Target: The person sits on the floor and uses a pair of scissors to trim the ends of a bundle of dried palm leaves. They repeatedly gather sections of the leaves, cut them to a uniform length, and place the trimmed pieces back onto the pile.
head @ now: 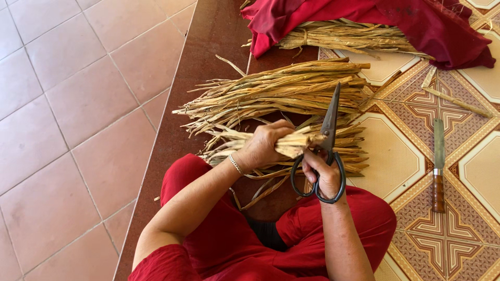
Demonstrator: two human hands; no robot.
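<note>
My left hand point(263, 145) grips a small bunch of dried plant stalks point(291, 144), its cut end pointing right. My right hand point(322, 174) holds large black scissors point(329, 136) by their loop handles, the blades pointing up and away beside the end of the bunch. Just beyond my hands lies a big pile of the same dried stalks point(281, 91). A lower pile point(344, 151) sits under the scissors. I sit cross-legged in red clothing point(234, 244).
A knife with a wooden handle point(438, 166) lies on the patterned floor tiles at the right. A third bundle of stalks point(344, 36) is partly wrapped in red cloth point(432, 26) at the top. A dark brown ledge point(208, 41) borders plain pink tiles point(67, 104) at the left.
</note>
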